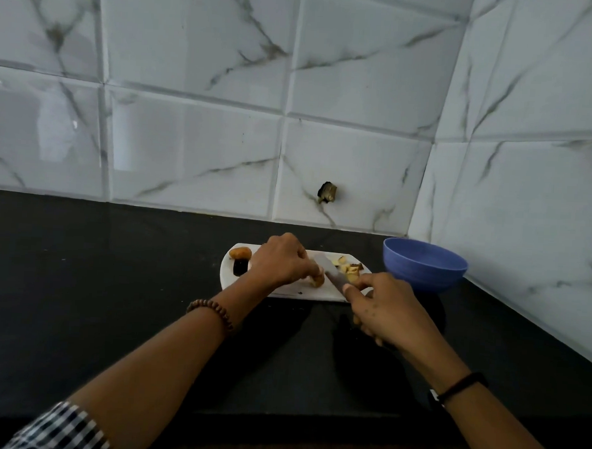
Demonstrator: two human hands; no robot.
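A white cutting board (236,283) lies on the black counter near the wall. My left hand (282,258) curls its fingers over a small yellowish-brown piece of food (317,281) on the board and pins it down. My right hand (382,309) grips the handle of a knife, index finger along its spine. The knife blade (331,272) slants up to the left, right beside the held piece. A heap of cut pieces (349,267) sits at the board's far right. A whole brown piece (240,253) rests at the board's far left, above the dark handle slot (240,267).
A blue bowl (424,269) stands right of the board, close to the corner of the marble-tiled walls. A dark hole with a stub (328,192) shows in the back wall tile. The black counter (97,265) stretches out to the left and toward me.
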